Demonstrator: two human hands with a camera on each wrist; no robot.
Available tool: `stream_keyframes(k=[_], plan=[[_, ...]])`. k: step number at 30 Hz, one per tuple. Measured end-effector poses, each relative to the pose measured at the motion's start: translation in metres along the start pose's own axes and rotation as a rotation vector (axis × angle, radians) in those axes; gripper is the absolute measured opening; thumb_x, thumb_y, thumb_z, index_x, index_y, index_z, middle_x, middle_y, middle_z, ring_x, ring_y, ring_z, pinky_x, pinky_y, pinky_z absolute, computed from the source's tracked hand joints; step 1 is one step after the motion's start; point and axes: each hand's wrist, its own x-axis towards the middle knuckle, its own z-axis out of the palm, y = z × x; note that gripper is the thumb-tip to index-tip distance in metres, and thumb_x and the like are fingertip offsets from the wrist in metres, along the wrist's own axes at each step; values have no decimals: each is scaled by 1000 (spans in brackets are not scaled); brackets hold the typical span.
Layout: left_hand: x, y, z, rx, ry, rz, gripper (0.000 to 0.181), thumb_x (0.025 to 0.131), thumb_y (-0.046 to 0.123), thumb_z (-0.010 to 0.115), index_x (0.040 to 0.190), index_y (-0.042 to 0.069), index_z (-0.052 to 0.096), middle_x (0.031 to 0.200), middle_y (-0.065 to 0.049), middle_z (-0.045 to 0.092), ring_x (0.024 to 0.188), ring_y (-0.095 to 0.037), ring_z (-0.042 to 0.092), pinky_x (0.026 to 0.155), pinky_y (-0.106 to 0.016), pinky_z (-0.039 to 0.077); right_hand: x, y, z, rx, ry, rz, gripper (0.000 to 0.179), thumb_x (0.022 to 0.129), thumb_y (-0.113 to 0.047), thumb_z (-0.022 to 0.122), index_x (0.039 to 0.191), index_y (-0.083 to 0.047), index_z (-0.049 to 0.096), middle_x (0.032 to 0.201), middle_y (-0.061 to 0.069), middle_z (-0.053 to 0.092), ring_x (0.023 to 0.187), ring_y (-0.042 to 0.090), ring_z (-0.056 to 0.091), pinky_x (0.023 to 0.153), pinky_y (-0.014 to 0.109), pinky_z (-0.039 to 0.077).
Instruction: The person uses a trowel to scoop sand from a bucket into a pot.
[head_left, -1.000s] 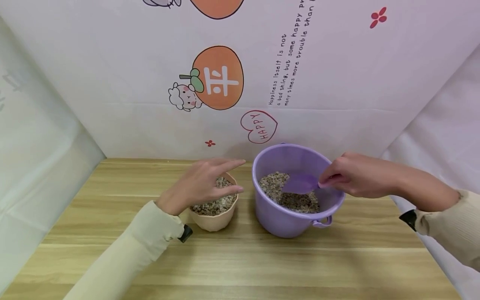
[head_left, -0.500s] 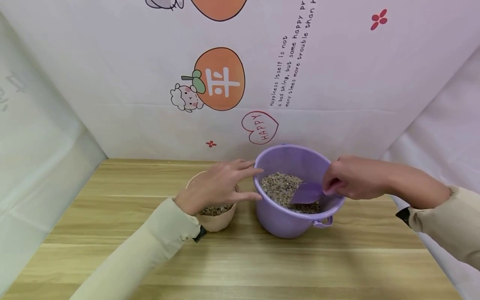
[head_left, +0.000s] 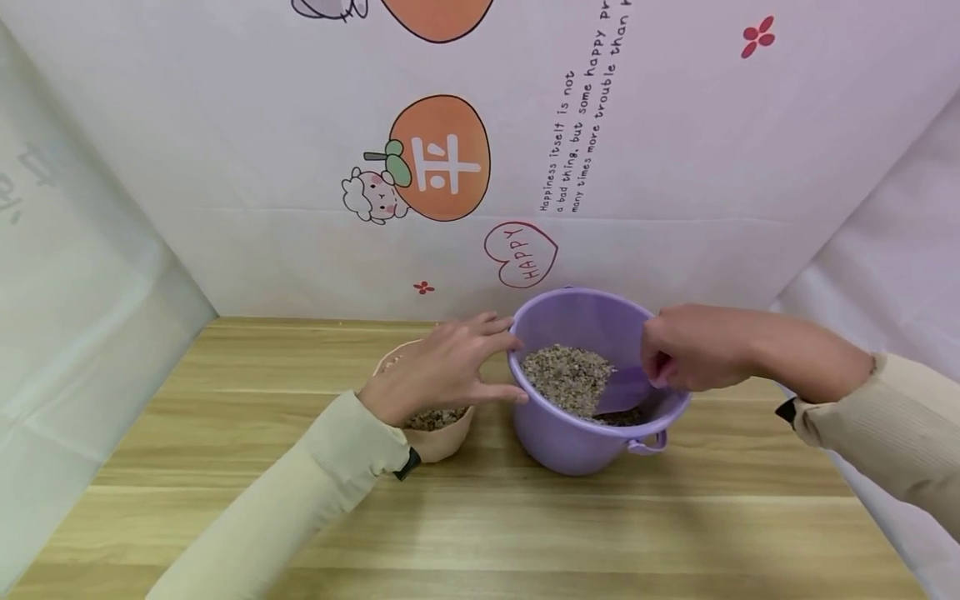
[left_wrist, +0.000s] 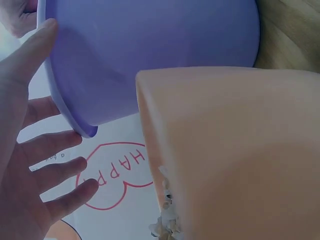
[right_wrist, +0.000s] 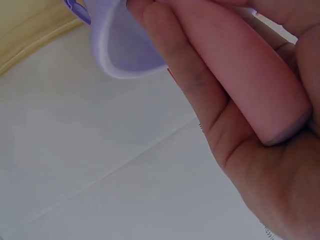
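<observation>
My right hand (head_left: 697, 346) grips the thick pink handle (right_wrist: 240, 70) of a small shovel. Its purple blade (head_left: 626, 385) is dug into speckled grit (head_left: 564, 375) inside a purple bucket (head_left: 558, 446), with the blade's lower edge buried. My left hand (head_left: 442, 367) rests its spread, fairly straight fingers and thumb at the bucket's left rim. Under that hand and wrist stands a peach-coloured pot (head_left: 444, 442) holding similar grit, partly covered in the head view. The pot's outer wall fills much of the left wrist view, beside the bucket.
Bucket and pot stand side by side on a wood-grain table (head_left: 495, 533). A printed white sheet (head_left: 637, 150) rises close behind the bucket, and white cloth hangs at both sides. A small loop handle (head_left: 647, 443) sticks out from the bucket's front right.
My left hand has moved right, from over the pot to the bucket's rim. The shovel has pushed deeper into the grit, its blade tilting steeper. The bucket stays in place.
</observation>
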Motion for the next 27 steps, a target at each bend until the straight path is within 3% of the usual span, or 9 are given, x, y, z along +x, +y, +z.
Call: stream_keyframes(k=[14,22,27], plan=[[-3,1,2,-35,-3,-18,60,84,60,70,125,16,66,151,-10,46,137,-36,45,106,-56,41,3,-1,-4,10,-41,33,32,72,9,66,63,-22,69,59,-17,57,54,1,49,50,22,45],[-3,1,3,-26,-15,-27,61,85,61,68,127,16,65,154,-9,42,139,-36,42,107,-55,40,8,0,2,14,-40,38,35,70,11,63,57,-21,65,55,-16,51,51,1,42,47,20,39],[-3,1,2,-30,-14,-27,61,85,61,69,125,15,66,152,-9,46,140,-33,42,109,-52,39,9,3,6,34,-30,46,33,72,11,67,63,-21,69,59,-15,56,55,3,47,51,22,44]])
